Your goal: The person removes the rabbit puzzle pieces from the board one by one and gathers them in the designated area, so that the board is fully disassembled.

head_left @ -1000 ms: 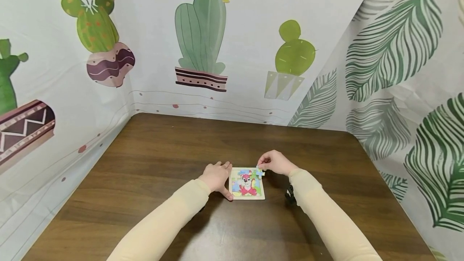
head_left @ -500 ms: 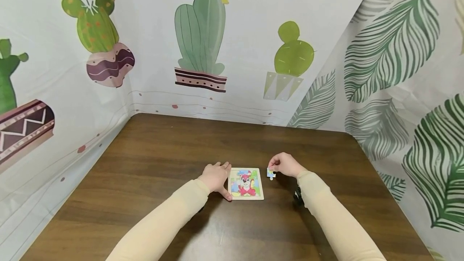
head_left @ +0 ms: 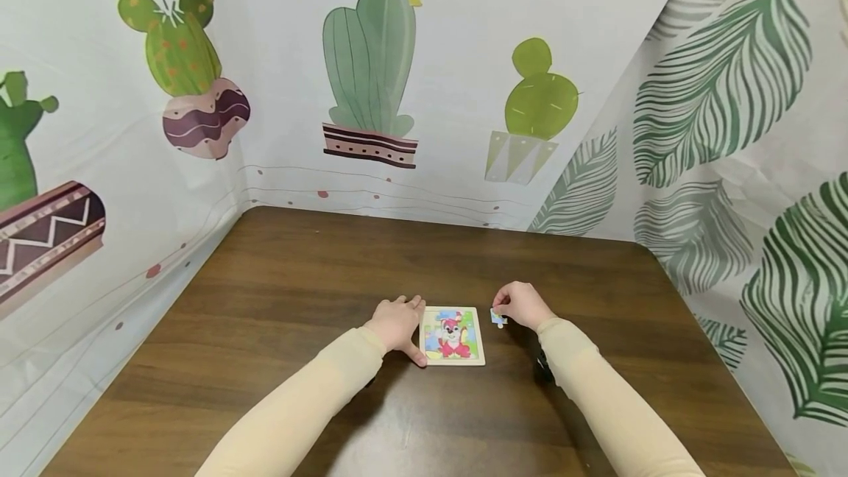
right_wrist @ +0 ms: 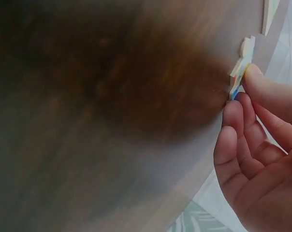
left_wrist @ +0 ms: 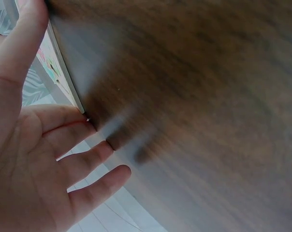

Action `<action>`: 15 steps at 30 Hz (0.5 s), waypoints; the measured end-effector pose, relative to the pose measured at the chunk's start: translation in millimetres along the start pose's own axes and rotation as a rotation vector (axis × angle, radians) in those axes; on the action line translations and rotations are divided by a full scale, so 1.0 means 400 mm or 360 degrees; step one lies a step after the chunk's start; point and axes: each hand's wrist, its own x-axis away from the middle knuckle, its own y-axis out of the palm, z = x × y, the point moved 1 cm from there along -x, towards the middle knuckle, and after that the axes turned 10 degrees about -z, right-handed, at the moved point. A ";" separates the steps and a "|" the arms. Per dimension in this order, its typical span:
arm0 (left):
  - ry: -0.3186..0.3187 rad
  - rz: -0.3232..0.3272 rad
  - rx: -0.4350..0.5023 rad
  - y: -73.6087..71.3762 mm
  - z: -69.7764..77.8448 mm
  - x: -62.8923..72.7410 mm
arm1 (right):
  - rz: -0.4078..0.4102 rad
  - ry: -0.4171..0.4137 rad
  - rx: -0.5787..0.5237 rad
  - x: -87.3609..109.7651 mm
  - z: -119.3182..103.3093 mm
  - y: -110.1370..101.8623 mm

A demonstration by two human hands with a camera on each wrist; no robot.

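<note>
A small square jigsaw puzzle [head_left: 453,362] with a pale frame and a red-and-white cartoon animal lies on the table in the head view. My left hand [head_left: 399,326] rests along its left side, fingers straight, the thumb by the near corner and the fingertips by the far one. In the left wrist view, the left hand [left_wrist: 44,159] touches the puzzle's edge [left_wrist: 64,72]. To the right of the frame, my right hand [head_left: 523,304] pinches a loose puzzle piece [head_left: 498,319] between thumb and fingers. The right wrist view shows this piece [right_wrist: 240,72] edge-on; whether it touches the table is unclear.
The brown wooden table [head_left: 344,263] extends around the puzzle on all sides. Behind it and at both sides hangs a white cloth [head_left: 457,79] printed with cacti and leaves.
My right hand has drawn the puzzle piece away from the puzzle's far right corner, rightward over the table, and the piece has turned. The left hand has stayed in place.
</note>
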 end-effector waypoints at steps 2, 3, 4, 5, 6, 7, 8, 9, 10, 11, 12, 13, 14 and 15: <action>0.0002 0.0003 0.0003 -0.001 0.001 0.001 | 0.0012 -0.0008 0.0005 0.001 -0.001 -0.001; 0.0002 0.0004 0.0002 -0.002 0.001 0.002 | 0.0018 -0.0009 0.0011 0.001 -0.001 0.000; 0.0002 0.0008 -0.0001 -0.003 0.001 0.002 | 0.0026 -0.0010 0.0013 0.001 -0.002 -0.001; 0.0002 0.0010 -0.0004 -0.003 0.001 0.003 | 0.0034 -0.0013 0.0019 0.001 -0.002 -0.001; 0.0002 0.0013 -0.0006 -0.004 0.002 0.003 | 0.0041 -0.0014 0.0021 0.002 -0.003 0.000; 0.0003 0.0015 -0.0005 -0.004 0.002 0.003 | 0.0049 -0.0019 0.0027 0.002 -0.004 0.000; 0.0004 0.0017 -0.0002 -0.003 0.001 0.003 | 0.0058 -0.0012 0.0025 0.002 -0.006 0.000; 0.0005 0.0017 0.0001 -0.003 0.001 0.002 | 0.0066 -0.0010 0.0022 0.002 -0.007 0.001; 0.0006 0.0017 0.0002 -0.002 0.001 0.002 | 0.0074 -0.0011 0.0013 0.002 -0.010 0.001; 0.0007 0.0016 0.0003 -0.002 0.001 0.002 | 0.0084 -0.0014 0.0008 0.002 -0.012 0.002; 0.0007 0.0016 0.0002 -0.001 0.001 0.002 | 0.0093 -0.0018 -0.0002 0.003 -0.016 0.002; 0.0007 0.0016 0.0003 -0.001 0.001 0.002 | 0.0104 -0.0019 -0.0014 0.003 -0.021 0.002; 0.0007 0.0018 0.0003 -0.001 0.001 0.002 | 0.0113 -0.0022 -0.0026 0.002 -0.026 0.002; 0.0006 0.0018 0.0002 0.000 0.001 0.003 | 0.0119 -0.0037 -0.0036 0.001 -0.031 0.002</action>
